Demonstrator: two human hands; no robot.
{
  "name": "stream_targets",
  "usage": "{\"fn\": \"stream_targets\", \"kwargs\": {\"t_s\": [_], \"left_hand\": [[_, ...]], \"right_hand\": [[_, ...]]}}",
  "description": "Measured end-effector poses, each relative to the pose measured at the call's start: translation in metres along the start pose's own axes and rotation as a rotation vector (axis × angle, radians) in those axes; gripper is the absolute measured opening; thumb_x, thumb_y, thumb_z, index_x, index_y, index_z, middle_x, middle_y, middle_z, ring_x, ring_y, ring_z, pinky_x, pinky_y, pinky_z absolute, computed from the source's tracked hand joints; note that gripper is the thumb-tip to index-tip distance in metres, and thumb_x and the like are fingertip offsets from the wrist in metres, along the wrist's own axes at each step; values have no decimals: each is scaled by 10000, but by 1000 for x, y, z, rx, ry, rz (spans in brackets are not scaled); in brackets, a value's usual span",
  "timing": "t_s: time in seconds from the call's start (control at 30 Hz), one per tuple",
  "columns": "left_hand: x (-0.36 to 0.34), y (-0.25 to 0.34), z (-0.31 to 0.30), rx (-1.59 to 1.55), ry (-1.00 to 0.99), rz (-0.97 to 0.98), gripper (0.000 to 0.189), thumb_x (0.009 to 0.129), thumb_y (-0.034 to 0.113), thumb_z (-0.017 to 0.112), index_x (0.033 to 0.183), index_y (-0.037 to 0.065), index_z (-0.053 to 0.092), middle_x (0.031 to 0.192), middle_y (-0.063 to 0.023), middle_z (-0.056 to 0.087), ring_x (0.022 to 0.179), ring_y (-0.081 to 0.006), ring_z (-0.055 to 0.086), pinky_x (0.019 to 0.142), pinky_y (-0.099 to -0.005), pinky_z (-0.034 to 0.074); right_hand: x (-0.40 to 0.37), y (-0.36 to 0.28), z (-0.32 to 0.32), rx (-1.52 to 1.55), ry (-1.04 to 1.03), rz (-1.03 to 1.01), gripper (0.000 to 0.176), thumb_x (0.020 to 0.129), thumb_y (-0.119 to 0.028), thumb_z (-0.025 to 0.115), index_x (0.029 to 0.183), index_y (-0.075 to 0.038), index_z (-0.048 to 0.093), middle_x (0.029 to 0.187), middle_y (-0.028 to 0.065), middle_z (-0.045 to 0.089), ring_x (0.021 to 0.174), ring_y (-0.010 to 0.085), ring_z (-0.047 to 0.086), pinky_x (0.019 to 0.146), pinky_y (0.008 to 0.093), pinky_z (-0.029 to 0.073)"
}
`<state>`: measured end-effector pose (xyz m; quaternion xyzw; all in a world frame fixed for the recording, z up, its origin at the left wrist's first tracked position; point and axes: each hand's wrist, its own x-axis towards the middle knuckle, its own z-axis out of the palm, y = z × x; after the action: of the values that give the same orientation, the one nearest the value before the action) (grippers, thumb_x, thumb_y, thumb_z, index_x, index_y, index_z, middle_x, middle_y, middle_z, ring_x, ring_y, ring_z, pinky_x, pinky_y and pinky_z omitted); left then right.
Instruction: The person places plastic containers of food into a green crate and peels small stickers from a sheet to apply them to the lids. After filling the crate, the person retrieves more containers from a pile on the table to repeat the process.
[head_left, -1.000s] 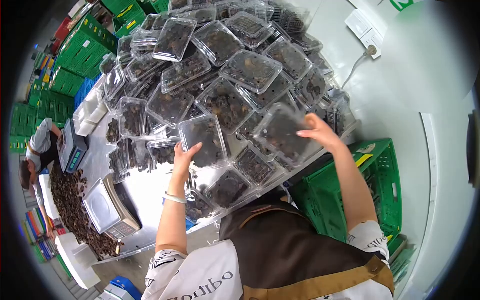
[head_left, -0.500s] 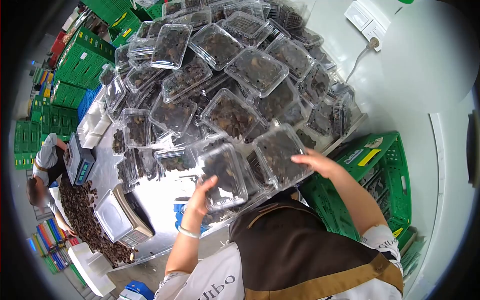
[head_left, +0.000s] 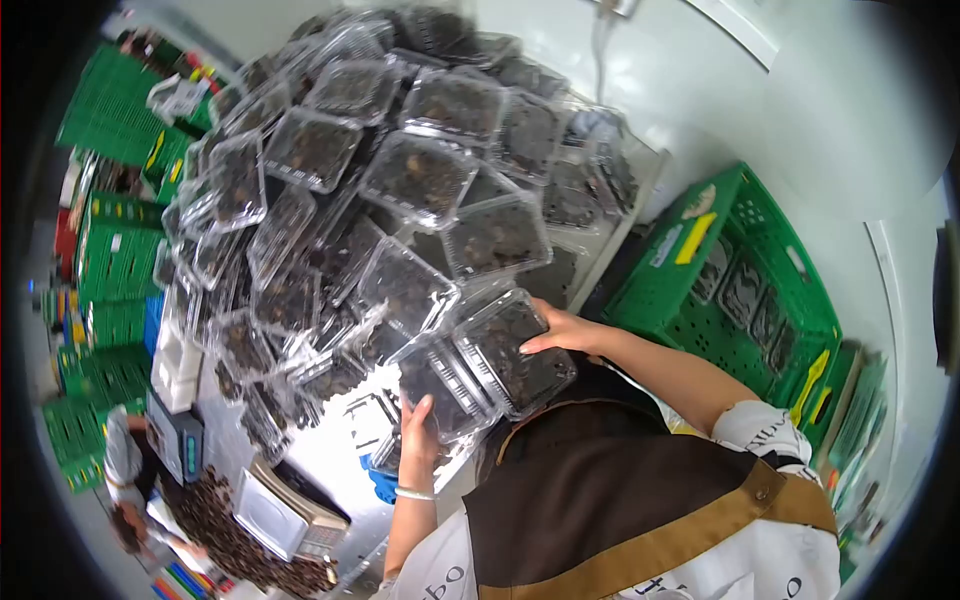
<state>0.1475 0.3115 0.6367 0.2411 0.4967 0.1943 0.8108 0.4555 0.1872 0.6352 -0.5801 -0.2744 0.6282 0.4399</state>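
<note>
My left hand is closed on the near edge of a clear plastic clamshell box, its thumb on the lid. My right hand grips another clamshell box filled with dark brown pieces that look like dried mushrooms. The two boxes are side by side in front of my apron and appear to touch. Beyond them, a large heap of similar filled boxes covers the table. Fingers under both boxes are hidden.
A green crate on the right holds several clamshell boxes. At the lower left stand a weighing scale and loose dark pieces. A co-worker is near another scale. Green crates are stacked at far left.
My view has turned toward the right, bringing the green crate more into sight. Both hands have brought their boxes closer together, and the right-hand box now stands more steeply tilted.
</note>
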Motion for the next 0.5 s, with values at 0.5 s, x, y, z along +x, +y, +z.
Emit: {"fn": "stream_targets", "kwargs": {"t_s": [0.5], "left_hand": [[-38, 6, 205, 420, -577, 165, 640, 844, 247, 669, 1375, 24, 389, 1001, -118, 636, 854, -234, 647, 714, -380, 567]], "right_hand": [[-270, -22, -102, 211, 454, -202, 1076, 750, -420, 751, 1508, 1, 115, 1496, 196, 289, 1385, 296, 283, 1138, 396, 234]]}}
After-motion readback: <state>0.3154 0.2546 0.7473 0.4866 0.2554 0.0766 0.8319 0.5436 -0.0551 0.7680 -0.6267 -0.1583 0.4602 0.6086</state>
